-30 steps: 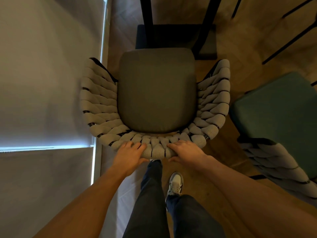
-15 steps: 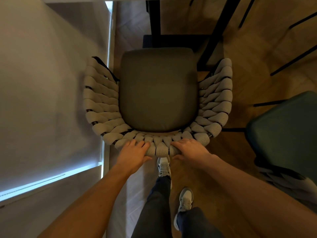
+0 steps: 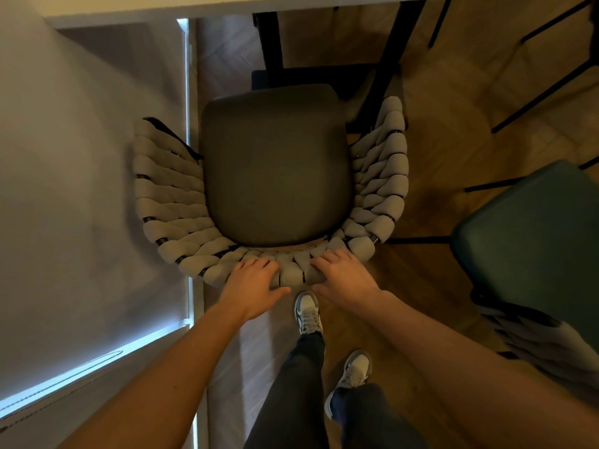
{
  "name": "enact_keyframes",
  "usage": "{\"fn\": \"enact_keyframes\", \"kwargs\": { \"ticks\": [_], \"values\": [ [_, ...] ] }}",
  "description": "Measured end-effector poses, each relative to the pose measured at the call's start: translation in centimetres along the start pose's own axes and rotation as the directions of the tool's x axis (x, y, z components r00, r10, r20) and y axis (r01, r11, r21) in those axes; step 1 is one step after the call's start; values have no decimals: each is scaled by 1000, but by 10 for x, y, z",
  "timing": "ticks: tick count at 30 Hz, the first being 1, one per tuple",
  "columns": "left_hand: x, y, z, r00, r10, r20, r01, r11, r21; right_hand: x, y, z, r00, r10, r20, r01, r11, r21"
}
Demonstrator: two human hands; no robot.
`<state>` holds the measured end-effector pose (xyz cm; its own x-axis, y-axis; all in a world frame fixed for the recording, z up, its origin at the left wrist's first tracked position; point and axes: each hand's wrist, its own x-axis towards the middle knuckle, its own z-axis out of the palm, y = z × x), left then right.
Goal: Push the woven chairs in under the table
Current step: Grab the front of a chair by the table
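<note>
- Nearest the camera, two dark trouser legs and two grey-and-white sneakers (image 3: 308, 314) stand on the wood floor (image 3: 453, 102), one foot ahead of the other.
- Both bare forearms reach forward to the rear of the woven chair (image 3: 168, 192).
- The left hand (image 3: 251, 285) lies on top of the backrest rim, fingers curled over the woven bands and thumb below the rim, so it grips the chair back.
- The right hand (image 3: 342, 278) grips the same rim just beside it, fingers draped over the top; one or two bands show between the two hands.
- The chair sits directly ahead of the hands, its curved back nearest the person and its grey seat cushion (image 3: 275, 170) beyond.
- Its front-to-back axis runs straight away from the person, open front facing the table (image 3: 201, 3).
- The seat's far edge lies by the table's black legs (image 3: 272, 40); the pale tabletop edge crosses the top of the view.
- To the right, well apart, stands a second woven chair with a teal cushion (image 3: 534, 238).
- A pale wall (image 3: 81, 157) runs along the left.
</note>
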<state>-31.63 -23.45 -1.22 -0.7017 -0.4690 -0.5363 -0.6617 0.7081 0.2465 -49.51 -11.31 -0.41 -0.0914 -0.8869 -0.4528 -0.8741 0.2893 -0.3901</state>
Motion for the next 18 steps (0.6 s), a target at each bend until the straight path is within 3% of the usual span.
{"fn": "enact_keyframes", "kwargs": {
  "ticks": [8,12,18],
  "values": [
    [-11,55,-3,994,-60,-89,54,996,-64,-42,8,-3,988,10,-157,6,995,102],
    [-24,94,2,985,-32,-170,16,995,-97,-79,22,3,989,76,-125,-60,991,122],
    [-39,192,39,993,59,-102,-70,992,-101,-163,76,24,965,238,-112,-221,964,148]
  ]
}}
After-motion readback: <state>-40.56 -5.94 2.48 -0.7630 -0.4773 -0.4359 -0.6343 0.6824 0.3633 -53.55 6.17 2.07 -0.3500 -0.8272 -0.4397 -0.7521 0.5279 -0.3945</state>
